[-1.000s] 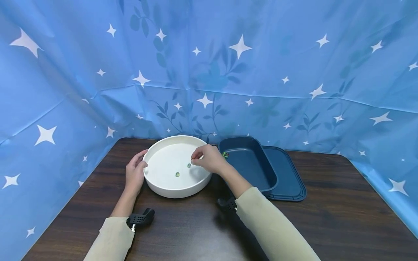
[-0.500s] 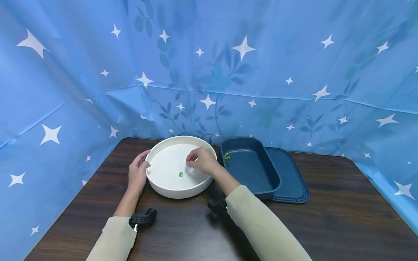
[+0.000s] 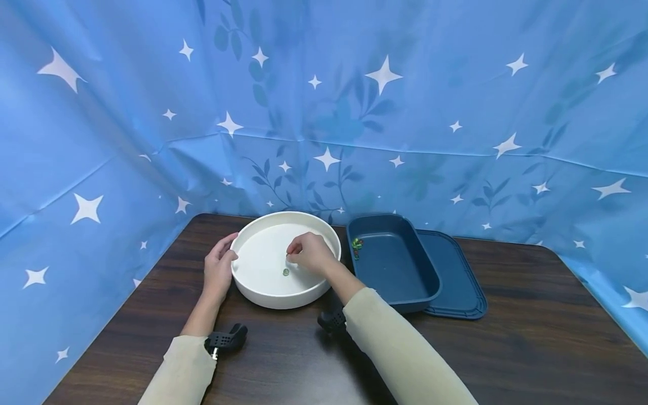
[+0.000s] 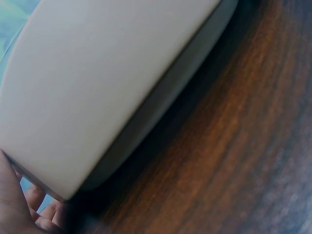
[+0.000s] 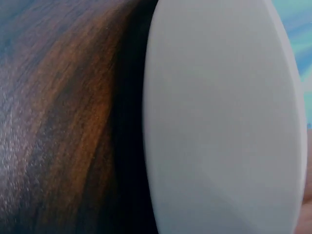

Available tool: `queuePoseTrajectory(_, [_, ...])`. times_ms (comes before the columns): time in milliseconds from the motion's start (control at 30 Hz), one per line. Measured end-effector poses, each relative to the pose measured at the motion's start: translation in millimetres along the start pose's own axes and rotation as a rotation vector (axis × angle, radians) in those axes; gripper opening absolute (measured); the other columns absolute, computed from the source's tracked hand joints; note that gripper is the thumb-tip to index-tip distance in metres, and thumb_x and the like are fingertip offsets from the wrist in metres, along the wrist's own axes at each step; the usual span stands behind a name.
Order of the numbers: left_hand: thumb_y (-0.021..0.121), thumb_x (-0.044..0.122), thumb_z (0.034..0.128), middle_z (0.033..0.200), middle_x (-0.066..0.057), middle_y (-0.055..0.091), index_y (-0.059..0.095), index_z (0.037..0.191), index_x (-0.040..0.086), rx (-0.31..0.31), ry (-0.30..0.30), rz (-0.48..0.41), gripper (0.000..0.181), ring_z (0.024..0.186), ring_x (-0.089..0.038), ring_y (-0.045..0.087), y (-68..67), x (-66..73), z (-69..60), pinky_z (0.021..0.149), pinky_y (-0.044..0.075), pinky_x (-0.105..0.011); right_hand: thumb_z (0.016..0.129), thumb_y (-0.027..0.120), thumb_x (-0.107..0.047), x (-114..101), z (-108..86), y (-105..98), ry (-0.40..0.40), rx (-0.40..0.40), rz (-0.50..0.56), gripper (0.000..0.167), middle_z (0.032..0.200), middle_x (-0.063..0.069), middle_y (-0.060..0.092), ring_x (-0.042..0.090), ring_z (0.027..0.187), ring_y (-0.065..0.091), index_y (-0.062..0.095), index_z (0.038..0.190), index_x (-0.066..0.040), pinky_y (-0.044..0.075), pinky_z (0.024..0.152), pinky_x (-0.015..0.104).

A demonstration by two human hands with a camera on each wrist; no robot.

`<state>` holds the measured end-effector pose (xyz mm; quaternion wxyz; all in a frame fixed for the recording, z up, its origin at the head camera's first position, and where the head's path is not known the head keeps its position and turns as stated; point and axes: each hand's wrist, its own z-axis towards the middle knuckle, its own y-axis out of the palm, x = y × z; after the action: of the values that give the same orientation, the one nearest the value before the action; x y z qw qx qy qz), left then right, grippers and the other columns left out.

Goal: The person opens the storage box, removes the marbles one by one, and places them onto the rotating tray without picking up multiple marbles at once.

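A greenish bead (image 3: 286, 272) is lying in the round white tray (image 3: 260, 273), just nearside of the closer right hand (image 3: 311, 253), whose fingers are sitting narrow, any hold impossible to tell, the left hand (image 3: 219, 271) gripping the rim

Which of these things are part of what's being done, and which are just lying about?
Seemingly part of the job:
White round tray, its rim in the left grip
Small greenish piece in it, near the right grip
Blue box, with coloured pieces inside

Probably just there:
Flat blue tray
Starry curtain
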<state>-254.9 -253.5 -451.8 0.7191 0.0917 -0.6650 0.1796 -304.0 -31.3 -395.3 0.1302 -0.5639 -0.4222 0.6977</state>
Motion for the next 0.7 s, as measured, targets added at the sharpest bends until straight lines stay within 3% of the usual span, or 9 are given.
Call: queuePoseTrajectory(700, [0.043,0.003,0.0882,0.155,-0.01,0.05,0.055,0.144,0.007,0.025,0.011,-0.002,0.057,0.148,-0.025,0.042,1.0,0.1,-2.3,0.119,0.035,-0.046,0.087,0.075,-0.008,3.1,7.7,8.9,0.054,0.006,-0.063,0.005,0.086,0.001,0.074,0.012,0.079,0.062,0.077,0.09,-0.011,0.051,0.076,0.027])
